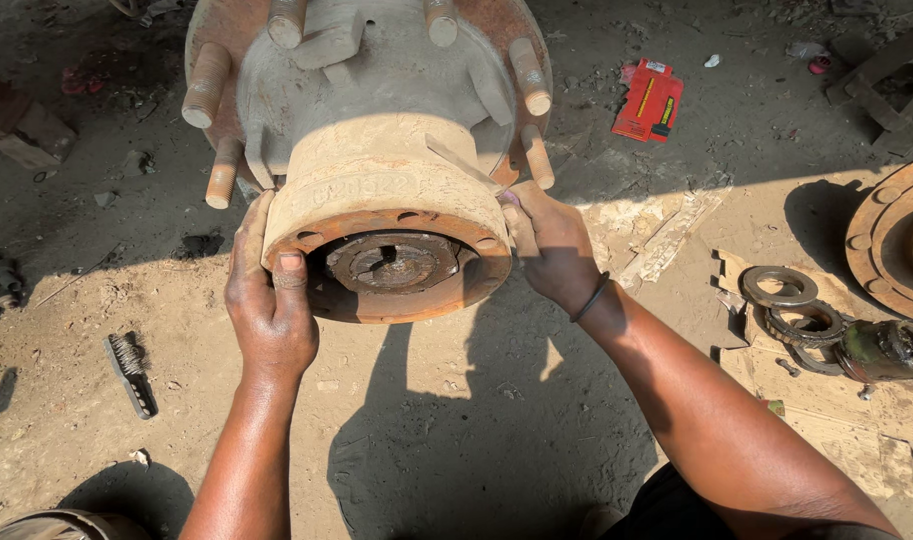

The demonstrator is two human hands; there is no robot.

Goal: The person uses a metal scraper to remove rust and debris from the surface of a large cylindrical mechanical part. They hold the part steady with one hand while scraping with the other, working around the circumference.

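Note:
A large rusty, dust-coated wheel hub (377,190) with several threaded studs sticks out toward me. Its open end shows a round nut and spindle (392,262) in the bore. My left hand (269,300) grips the hub's left rim, thumb pressed on the front face. My right hand (549,250) clasps the right rim, fingers wrapped around the side; a dark band sits on that wrist.
A wire brush (132,373) lies on the dirt at the left. A red packet (648,100) lies behind the hub. At the right, bearing rings (792,305) and a greasy part (882,352) rest on cardboard, beside another rusty hub flange (902,235).

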